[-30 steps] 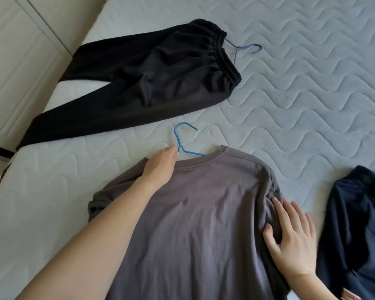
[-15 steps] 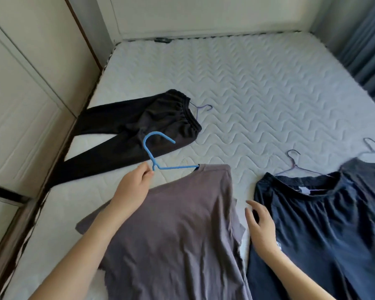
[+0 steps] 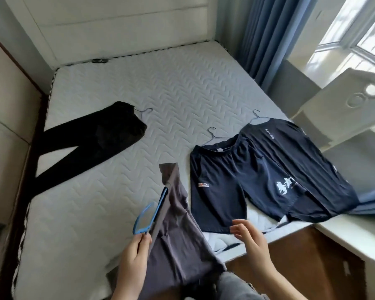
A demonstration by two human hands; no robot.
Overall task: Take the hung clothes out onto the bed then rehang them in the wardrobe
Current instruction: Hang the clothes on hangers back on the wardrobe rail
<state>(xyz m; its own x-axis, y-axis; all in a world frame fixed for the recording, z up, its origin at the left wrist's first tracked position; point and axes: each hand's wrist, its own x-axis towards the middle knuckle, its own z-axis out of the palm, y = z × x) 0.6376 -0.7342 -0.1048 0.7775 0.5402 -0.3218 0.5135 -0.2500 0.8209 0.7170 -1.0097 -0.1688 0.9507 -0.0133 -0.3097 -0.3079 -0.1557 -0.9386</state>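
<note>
My left hand (image 3: 133, 254) grips the hook of a blue hanger (image 3: 152, 213) and holds it above the near edge of the bed. A grey T-shirt (image 3: 173, 241) hangs from that hanger, draped edge-on toward me. Just right of the shirt, my right hand (image 3: 250, 239) hovers with fingers apart and holds nothing. Black trousers (image 3: 91, 144) on a wire hanger lie at the left of the white quilted mattress (image 3: 160, 87). Navy shorts (image 3: 223, 182) and a dark navy T-shirt (image 3: 294, 161), each on a wire hanger, lie at the right.
A cream wardrobe panel (image 3: 7, 131) runs along the bed's left side. Behind the bed stands a padded headboard (image 3: 121, 24). Blue curtains (image 3: 266, 37) and a window are at the right, with a white chair back (image 3: 346, 105) and a white ledge (image 3: 355, 241) beside the bed.
My left hand has lifted the blue hanger and grey T-shirt off the mattress and pulled them toward me. My right hand has left the shirt and opened. The view has risen.
</note>
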